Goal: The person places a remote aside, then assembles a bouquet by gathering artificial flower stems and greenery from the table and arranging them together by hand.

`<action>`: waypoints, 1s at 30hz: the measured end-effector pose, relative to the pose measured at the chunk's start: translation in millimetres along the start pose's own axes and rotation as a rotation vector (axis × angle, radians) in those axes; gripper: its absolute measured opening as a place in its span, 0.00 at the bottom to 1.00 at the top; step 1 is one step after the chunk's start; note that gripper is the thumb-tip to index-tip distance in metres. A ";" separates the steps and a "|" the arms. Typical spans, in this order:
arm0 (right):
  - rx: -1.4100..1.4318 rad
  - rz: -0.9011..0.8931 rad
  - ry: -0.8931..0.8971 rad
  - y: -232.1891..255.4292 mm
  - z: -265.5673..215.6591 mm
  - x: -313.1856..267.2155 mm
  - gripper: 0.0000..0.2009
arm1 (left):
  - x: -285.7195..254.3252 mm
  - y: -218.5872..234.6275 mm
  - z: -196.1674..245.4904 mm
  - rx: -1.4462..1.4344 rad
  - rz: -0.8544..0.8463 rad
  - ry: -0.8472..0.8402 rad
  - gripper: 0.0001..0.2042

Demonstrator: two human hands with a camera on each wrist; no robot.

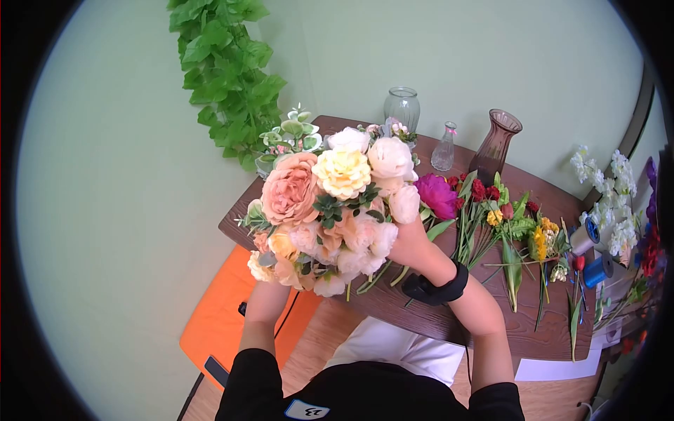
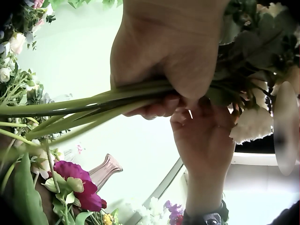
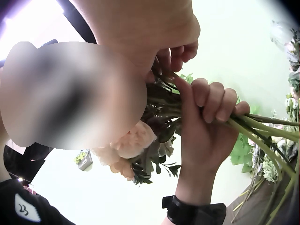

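Note:
A round bouquet (image 1: 344, 203) of peach, cream and pale pink artificial flowers is held up over the table's near edge. My left hand (image 2: 168, 47) grips its bundled green stems (image 2: 93, 108), fingers wrapped round them in the right wrist view (image 3: 208, 112). Close beside it, directly under the flower heads, my right hand (image 3: 140, 37) has its fingers curled in at the upper stems. Thumb and fingertips of this right hand (image 2: 206, 136) come up near the left thumb. From the head view the blooms cover most of the left hand.
On the brown table (image 1: 463, 316) lie loose flowers, among them a magenta peony (image 1: 437, 196). Behind stand a clear jar (image 1: 402, 109), a small bottle vase (image 1: 444, 151) and a purple vase (image 1: 493, 147). A blue ribbon spool (image 1: 598, 269) is at right; an orange seat (image 1: 225, 309) is at left.

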State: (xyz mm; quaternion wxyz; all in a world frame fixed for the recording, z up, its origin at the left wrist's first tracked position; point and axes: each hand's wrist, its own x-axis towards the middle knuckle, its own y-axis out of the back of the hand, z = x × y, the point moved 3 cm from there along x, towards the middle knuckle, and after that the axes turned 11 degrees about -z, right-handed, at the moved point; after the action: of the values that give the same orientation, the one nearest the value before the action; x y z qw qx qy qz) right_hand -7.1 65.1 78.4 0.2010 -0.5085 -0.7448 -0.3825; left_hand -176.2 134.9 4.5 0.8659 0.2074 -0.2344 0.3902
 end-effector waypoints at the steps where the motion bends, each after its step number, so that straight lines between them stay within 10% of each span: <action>1: -0.017 0.000 -0.005 -0.4 1.1 -0.8 0.25 | -1.7 -1.2 1.6 0.008 -0.005 -0.003 0.15; 17: -0.184 -0.250 -0.087 1.7 16.2 -18.9 0.22 | -5.2 -38.0 19.2 0.134 -0.091 -0.048 0.15; 19: -0.070 -0.262 -0.360 8.2 18.2 -22.2 0.21 | 6.1 -42.6 20.1 0.150 -0.106 -0.056 0.15; 25: -0.270 -0.287 0.156 16.6 38.1 -37.4 0.19 | 2.7 -53.9 27.0 0.199 -0.145 -0.069 0.15; 30: -0.033 -0.229 0.123 38.3 111.5 -77.0 0.20 | 26.6 -73.3 26.0 0.237 -0.167 -0.076 0.15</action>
State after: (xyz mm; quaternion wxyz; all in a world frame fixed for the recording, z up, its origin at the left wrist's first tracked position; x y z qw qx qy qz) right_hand 68.7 112.2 -30.4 0.1928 -0.3988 -0.7781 -0.4454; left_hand -110.4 91.5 27.7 0.8553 0.3417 -0.2013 0.3335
